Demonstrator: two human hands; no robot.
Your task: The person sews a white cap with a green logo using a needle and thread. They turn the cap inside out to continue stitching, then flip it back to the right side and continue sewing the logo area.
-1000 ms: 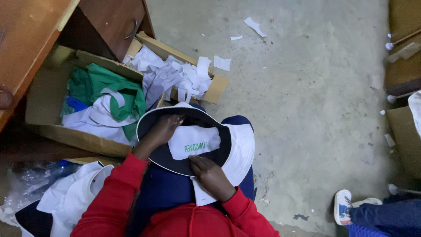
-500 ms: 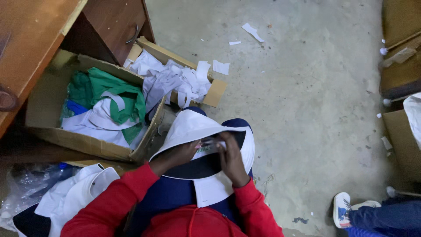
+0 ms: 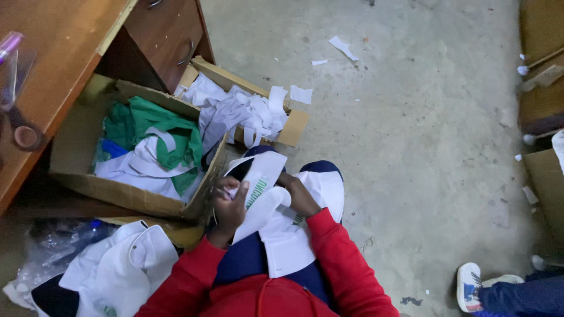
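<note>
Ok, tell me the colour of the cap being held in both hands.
The cap is mostly white with green lettering, its inside dark; head view shows it.

The person wears long red sleeves (image 3: 329, 246) and dark blue trousers (image 3: 249, 264).

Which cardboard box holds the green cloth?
The big open cardboard box under the wooden desk, left of both hands: green fabric lies in it. The smaller cardboard box behind holds only white paper strips.

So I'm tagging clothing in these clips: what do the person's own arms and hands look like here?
Both arms wear long red sleeves reaching the wrists, plain with no visible markings. The left hand and right hand are bare: no gloves, and no rings or watch that show.
</note>
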